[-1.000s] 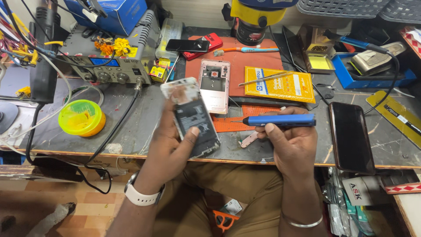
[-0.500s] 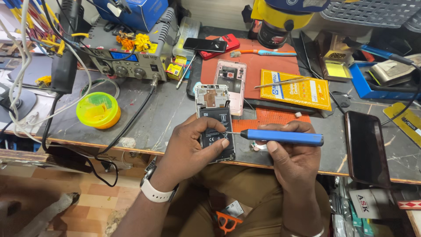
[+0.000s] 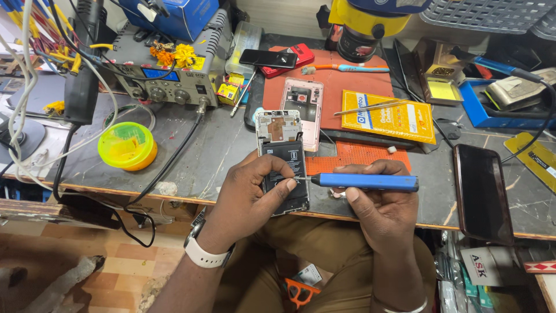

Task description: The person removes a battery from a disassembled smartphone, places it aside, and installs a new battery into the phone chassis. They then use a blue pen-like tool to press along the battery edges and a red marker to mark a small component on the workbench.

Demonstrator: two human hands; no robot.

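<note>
Grey scuffed workbench [image 3: 220, 145] | orange mat [image 3: 347, 87] | wood-pattern floor [image 3: 75, 266]

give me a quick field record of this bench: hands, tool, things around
left hand: holds opened phone, back off, battery showing
right hand: holds blue screwdriver, tip at the phone's right edge
bench: dark, scuffed top
behind phone: pink back cover on red mat
left side: yellow-green round tub
right side: dark phone lying flat

Yellow-green round tin [image 3: 127, 146], pink phone shell [image 3: 303, 111], black phone [image 3: 482, 192], toothbrush [image 3: 345, 69]
</note>
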